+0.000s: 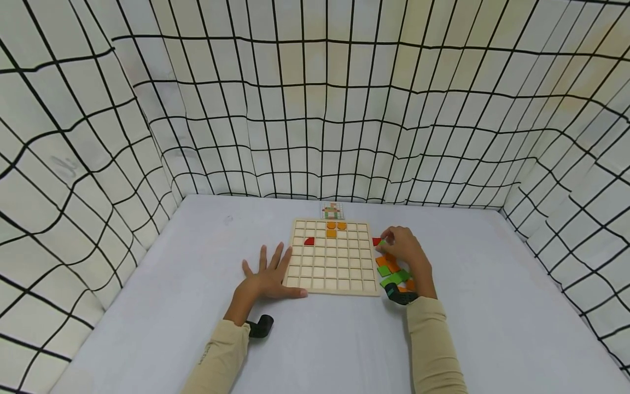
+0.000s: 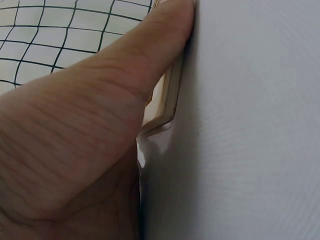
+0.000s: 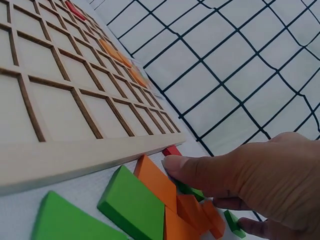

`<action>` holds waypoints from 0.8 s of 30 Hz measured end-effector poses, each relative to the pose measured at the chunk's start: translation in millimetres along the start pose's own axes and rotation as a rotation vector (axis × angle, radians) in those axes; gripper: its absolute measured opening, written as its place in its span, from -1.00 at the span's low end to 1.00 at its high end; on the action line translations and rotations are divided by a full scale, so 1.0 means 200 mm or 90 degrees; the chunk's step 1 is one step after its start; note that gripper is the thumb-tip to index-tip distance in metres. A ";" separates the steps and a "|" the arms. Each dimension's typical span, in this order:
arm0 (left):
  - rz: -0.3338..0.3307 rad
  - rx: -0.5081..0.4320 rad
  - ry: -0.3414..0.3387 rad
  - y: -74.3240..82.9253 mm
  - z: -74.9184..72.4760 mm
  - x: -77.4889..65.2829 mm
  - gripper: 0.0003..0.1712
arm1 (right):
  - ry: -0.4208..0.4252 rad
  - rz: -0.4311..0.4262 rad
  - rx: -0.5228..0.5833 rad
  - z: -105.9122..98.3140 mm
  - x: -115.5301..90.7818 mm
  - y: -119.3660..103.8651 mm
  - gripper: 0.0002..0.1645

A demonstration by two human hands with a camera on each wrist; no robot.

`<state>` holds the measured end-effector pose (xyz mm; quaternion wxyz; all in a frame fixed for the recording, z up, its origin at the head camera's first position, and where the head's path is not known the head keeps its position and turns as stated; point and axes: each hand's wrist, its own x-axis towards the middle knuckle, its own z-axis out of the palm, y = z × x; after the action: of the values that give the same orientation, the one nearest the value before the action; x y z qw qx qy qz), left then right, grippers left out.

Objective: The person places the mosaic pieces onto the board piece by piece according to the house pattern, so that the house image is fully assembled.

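Observation:
A square wooden grid board [image 1: 332, 291] lies on the white table. A red quarter-round piece [image 1: 309, 241], two orange round pieces [image 1: 331, 225] and an orange square [image 1: 331, 234] sit in its cells. My left hand [image 1: 269, 280] has its fingers spread at the board's lower left corner, thumb along the front edge. At the board's right side, my right hand [image 1: 403, 246] reaches palm-down with bent fingers among loose pieces. Its thumb is beside a red piece [image 3: 171, 150], with a green piece [image 3: 189, 190] just under it. Whether it pinches either one is hidden.
Loose green pieces [image 3: 132, 200] and orange pieces [image 3: 156, 180] are heaped along the board's right edge. A small pattern card [image 1: 332, 210] lies behind the board. Black netting [image 1: 325, 117] over white walls surrounds the table [image 1: 325, 345] at the back and sides.

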<state>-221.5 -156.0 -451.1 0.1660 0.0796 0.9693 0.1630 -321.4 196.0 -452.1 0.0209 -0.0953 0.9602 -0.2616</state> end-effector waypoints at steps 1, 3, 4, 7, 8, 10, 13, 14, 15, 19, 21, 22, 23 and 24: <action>0.000 -0.001 -0.001 0.00 0.00 0.00 0.40 | -0.001 -0.005 -0.001 0.00 0.00 0.00 -0.63; 0.002 -0.002 -0.001 0.00 0.00 0.00 0.40 | -0.002 -0.016 -0.004 0.00 0.00 0.01 -0.67; 0.002 -0.002 -0.002 0.00 0.00 0.00 0.40 | -0.001 -0.020 -0.005 -0.01 0.00 0.01 -0.69; 0.002 -0.001 -0.004 -0.01 0.01 0.01 0.41 | 0.002 -0.027 -0.007 -0.02 -0.01 0.02 -0.68; 0.002 0.000 -0.004 -0.01 0.01 0.01 0.41 | 0.002 -0.024 -0.008 -0.02 -0.01 0.01 -0.68; 0.001 0.001 -0.004 -0.01 0.01 0.02 0.41 | 0.002 -0.019 -0.006 -0.04 -0.02 0.01 -0.67; 0.003 0.001 -0.001 -0.01 0.01 0.02 0.41 | 0.000 -0.011 -0.004 -0.04 -0.03 0.02 -0.68; 0.004 0.000 0.001 -0.02 0.01 0.02 0.42 | 0.000 -0.011 -0.007 -0.04 -0.03 0.01 -0.68; 0.004 -0.001 0.003 -0.02 0.01 0.03 0.42 | 0.002 -0.011 -0.012 -0.04 -0.03 0.02 -0.69; 0.006 -0.003 0.005 -0.02 0.01 0.03 0.42 | 0.012 -0.018 -0.047 -0.04 -0.03 0.02 -0.69; 0.006 -0.002 0.005 -0.02 0.01 0.03 0.42 | 0.016 -0.021 -0.067 -0.03 -0.02 0.03 -0.68; 0.006 -0.002 0.005 -0.02 0.01 0.03 0.42 | 0.017 -0.023 -0.073 -0.03 -0.02 0.03 -0.68; 0.006 -0.002 0.005 -0.02 0.02 0.03 0.42 | 0.018 -0.022 -0.079 -0.03 -0.02 0.04 -0.68; 0.006 -0.002 0.005 -0.02 0.02 0.03 0.42 | 0.018 -0.020 -0.084 -0.02 -0.02 0.04 -0.67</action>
<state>-226.1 -157.3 -456.7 0.1619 0.0836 0.9692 0.1659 -319.5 205.7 -451.8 -0.0032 -0.1078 0.9739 -0.1996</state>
